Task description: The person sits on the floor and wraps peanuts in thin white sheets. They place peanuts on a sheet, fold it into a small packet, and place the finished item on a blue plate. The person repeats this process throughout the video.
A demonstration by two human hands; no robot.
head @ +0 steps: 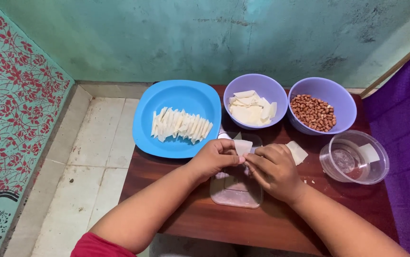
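Your left hand (pixel 214 158) and right hand (pixel 274 169): fingers pinch one pale wrapper piece (pixel 242 146) between them, above the clear lid (pixel 236 190) on the brown table (pixel 200 216). Beyond: blue plate (pixel 179 95) of folded pieces, bowl of peanuts (pixel 321 110).

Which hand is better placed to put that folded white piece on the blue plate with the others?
Probably the left hand: it pinches the folded white piece and lies next to the blue plate. The right hand is on the far side.
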